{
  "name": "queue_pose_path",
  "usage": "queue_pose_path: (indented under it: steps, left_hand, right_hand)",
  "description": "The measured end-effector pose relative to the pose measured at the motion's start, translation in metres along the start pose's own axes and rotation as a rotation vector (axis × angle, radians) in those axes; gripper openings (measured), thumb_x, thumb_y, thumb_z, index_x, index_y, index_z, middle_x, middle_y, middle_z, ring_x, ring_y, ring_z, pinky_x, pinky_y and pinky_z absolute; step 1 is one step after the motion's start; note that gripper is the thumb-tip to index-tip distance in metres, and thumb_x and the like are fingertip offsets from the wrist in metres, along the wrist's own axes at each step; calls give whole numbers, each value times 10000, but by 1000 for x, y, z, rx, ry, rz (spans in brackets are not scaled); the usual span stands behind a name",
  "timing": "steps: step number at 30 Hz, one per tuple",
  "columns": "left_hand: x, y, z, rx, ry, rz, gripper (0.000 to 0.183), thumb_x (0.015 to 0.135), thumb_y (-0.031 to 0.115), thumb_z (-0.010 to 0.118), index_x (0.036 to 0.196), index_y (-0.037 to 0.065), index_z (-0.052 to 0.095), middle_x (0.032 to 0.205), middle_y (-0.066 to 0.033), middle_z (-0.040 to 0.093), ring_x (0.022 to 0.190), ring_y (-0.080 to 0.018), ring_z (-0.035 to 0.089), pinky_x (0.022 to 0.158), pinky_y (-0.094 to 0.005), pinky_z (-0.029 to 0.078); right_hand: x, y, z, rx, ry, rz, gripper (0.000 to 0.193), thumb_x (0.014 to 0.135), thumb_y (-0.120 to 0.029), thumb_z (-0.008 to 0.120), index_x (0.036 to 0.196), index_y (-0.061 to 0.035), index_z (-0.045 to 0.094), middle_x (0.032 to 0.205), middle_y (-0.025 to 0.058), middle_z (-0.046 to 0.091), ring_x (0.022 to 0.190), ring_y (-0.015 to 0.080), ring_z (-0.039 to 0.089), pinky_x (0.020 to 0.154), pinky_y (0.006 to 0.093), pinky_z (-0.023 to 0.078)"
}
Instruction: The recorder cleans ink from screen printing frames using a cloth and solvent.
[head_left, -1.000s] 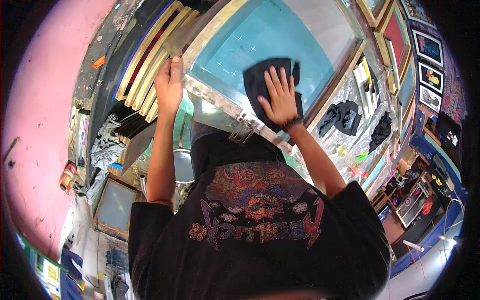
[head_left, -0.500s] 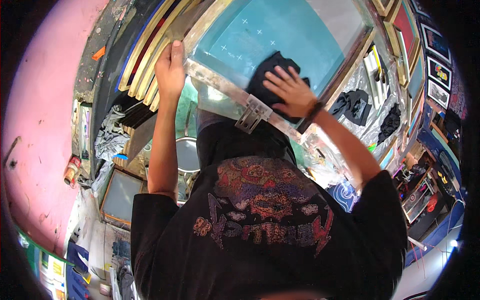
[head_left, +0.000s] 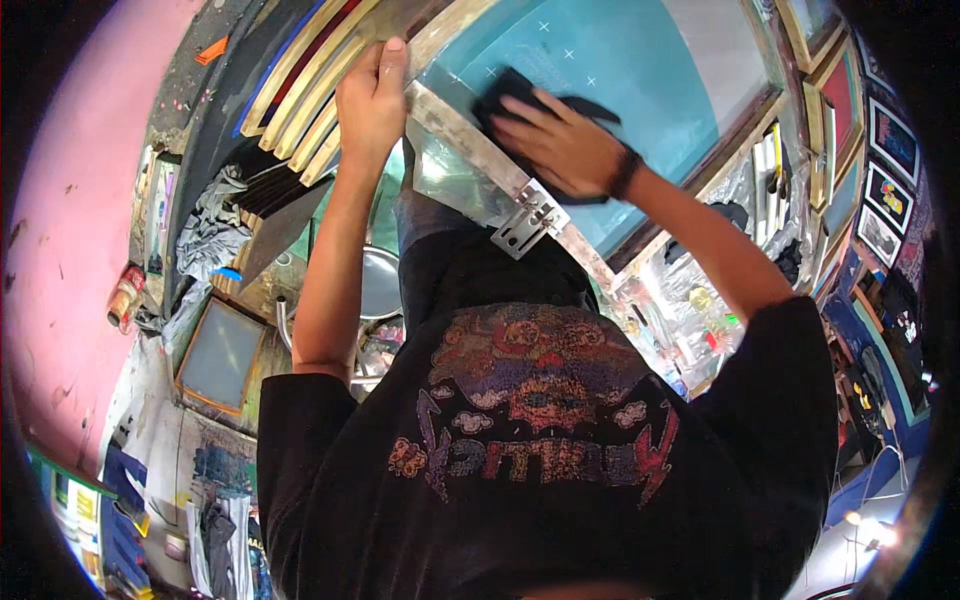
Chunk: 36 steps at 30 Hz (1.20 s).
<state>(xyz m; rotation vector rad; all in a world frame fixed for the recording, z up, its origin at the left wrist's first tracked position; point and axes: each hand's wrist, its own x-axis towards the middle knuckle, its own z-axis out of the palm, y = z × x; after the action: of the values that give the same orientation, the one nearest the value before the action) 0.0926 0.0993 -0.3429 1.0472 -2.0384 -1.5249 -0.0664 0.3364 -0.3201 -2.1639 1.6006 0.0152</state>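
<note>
Nearest the torso, a metal bracket sits at the near rail of the wooden screen frame, which slants from upper left to lower right. The left hand grasps the frame's left corner. Just beyond the rail, the right hand, extended, covers the black cloth on the teal mesh; blur hides any grip and the cloth's long axis. Mesh extends to the upper right; stacked frames flank the left.

Pink wall left; framed pictures, bright lamp right.
</note>
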Motion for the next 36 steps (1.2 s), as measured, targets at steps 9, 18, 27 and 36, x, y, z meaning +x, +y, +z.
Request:
queue_pose_path:
  steps: [9,18,27,36]
  left_hand:
    - [5,-6,-9,15,-31,-107,545,1046,430,508,1092,-90,664,859,-78,654,801,-148,551,756,-311,465]
    - [3,2,-5,7,2,-54,488,1035,412,504,923,-48,626,680,-153,556,671,-223,504,660,-386,446]
    - [2,6,-2,-38,9,-91,465,1048,372,495,882,-46,614,674,-97,536,661,-179,486,636,-361,424]
    - [2,1,-5,34,-9,-24,474,1050,369,494,831,-45,568,711,-135,514,668,-218,464,640,-378,406]
  right_hand:
    - [18,-14,-4,-22,68,155,558,959,-306,559,1491,-162,467,1603,32,355,1516,276,232,1237,543,150]
    - [-37,-17,9,65,-55,53,526,949,-266,579,1455,-146,498,1572,14,401,1516,269,241,1249,539,129]
    - [49,81,-15,-53,367,148,534,977,-310,547,1434,-40,490,1537,104,443,1470,329,319,1221,533,190]
    - [71,15,3,-60,377,445,412,936,-380,613,1208,-71,632,1411,153,549,1426,340,379,1179,570,243]
